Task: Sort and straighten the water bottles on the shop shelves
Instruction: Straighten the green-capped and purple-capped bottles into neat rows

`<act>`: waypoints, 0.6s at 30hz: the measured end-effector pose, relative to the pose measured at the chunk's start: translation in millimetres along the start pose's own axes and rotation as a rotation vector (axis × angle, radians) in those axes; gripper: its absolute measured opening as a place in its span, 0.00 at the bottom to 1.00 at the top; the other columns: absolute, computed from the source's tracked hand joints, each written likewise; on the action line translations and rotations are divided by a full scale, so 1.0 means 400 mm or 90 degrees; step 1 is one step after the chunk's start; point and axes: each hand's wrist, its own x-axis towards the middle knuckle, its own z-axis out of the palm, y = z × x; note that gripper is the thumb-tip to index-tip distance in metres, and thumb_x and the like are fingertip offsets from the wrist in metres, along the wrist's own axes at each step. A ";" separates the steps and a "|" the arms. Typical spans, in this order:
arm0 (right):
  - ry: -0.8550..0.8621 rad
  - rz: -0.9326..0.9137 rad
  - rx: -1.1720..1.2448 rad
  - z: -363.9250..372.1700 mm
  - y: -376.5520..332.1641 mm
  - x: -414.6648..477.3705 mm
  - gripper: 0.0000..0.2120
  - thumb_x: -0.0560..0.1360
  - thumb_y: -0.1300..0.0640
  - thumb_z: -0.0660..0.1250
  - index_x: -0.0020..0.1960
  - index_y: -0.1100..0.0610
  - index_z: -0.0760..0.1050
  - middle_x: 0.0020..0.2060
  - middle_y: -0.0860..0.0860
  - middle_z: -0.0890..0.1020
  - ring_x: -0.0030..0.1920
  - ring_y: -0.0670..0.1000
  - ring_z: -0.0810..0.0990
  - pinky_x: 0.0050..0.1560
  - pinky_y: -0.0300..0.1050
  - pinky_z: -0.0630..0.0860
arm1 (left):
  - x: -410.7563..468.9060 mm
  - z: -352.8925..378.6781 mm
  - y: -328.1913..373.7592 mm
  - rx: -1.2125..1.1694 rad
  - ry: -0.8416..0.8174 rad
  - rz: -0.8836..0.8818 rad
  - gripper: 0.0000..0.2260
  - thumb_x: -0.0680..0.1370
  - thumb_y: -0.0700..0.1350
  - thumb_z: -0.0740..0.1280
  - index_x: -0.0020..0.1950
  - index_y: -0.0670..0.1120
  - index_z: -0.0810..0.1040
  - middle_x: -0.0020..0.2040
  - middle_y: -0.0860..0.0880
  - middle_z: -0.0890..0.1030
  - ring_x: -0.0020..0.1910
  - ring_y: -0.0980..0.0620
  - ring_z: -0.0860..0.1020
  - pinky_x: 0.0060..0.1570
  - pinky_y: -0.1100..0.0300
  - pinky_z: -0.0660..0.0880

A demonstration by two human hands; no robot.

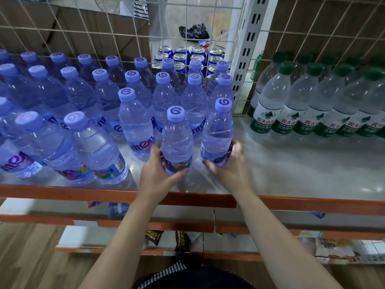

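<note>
While upright, centre bottle (177, 140) in left hand (158, 174), neighbour bottle (217, 132) in right hand (228, 170)

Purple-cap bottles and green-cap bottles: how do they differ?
The purple-cap bottles look blue; the green-cap bottles are colourless with green-and-white labels. Purple-cap bottles stand left of the post, green-cap bottles right. The left hand and right hand each hold a purple-cap bottle; no green-cap bottle is touched. Both stand upright.
</note>
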 end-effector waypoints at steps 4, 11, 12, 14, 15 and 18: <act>0.013 0.033 0.024 0.000 -0.001 0.020 0.34 0.62 0.55 0.82 0.60 0.60 0.67 0.50 0.50 0.75 0.51 0.54 0.79 0.45 0.45 0.76 | 0.009 0.000 -0.004 -0.035 -0.008 -0.022 0.33 0.62 0.47 0.82 0.61 0.48 0.69 0.54 0.57 0.79 0.54 0.58 0.80 0.53 0.52 0.81; 0.051 0.014 0.016 0.016 0.000 0.055 0.36 0.58 0.55 0.84 0.57 0.60 0.65 0.50 0.52 0.76 0.50 0.55 0.79 0.46 0.46 0.74 | 0.043 0.025 0.000 -0.054 -0.040 -0.024 0.28 0.65 0.43 0.81 0.57 0.49 0.69 0.54 0.52 0.80 0.53 0.58 0.81 0.54 0.59 0.79; 0.049 0.003 0.009 0.018 0.004 0.054 0.37 0.58 0.54 0.84 0.57 0.60 0.65 0.52 0.53 0.76 0.52 0.56 0.79 0.46 0.45 0.74 | 0.047 0.030 -0.002 -0.053 -0.041 -0.022 0.27 0.65 0.43 0.81 0.57 0.49 0.70 0.54 0.51 0.81 0.53 0.58 0.81 0.54 0.57 0.79; 0.034 -0.011 0.000 0.017 0.009 0.052 0.39 0.59 0.53 0.84 0.59 0.61 0.65 0.54 0.53 0.75 0.54 0.55 0.78 0.47 0.43 0.72 | 0.046 0.038 -0.001 -0.041 -0.038 -0.018 0.28 0.64 0.47 0.81 0.58 0.50 0.70 0.55 0.51 0.80 0.54 0.56 0.80 0.55 0.53 0.79; 0.020 -0.016 -0.003 0.014 0.012 0.052 0.39 0.59 0.53 0.84 0.60 0.61 0.65 0.54 0.53 0.75 0.54 0.55 0.78 0.47 0.44 0.73 | 0.044 0.042 -0.006 -0.027 -0.034 -0.016 0.30 0.64 0.51 0.81 0.59 0.51 0.70 0.55 0.51 0.79 0.54 0.55 0.80 0.55 0.51 0.79; -0.014 -0.014 -0.009 0.002 0.027 0.051 0.39 0.58 0.52 0.84 0.60 0.58 0.64 0.55 0.53 0.77 0.54 0.55 0.79 0.50 0.50 0.78 | 0.040 0.053 -0.012 0.030 -0.011 0.000 0.35 0.60 0.58 0.80 0.62 0.49 0.71 0.56 0.50 0.72 0.53 0.50 0.79 0.53 0.50 0.79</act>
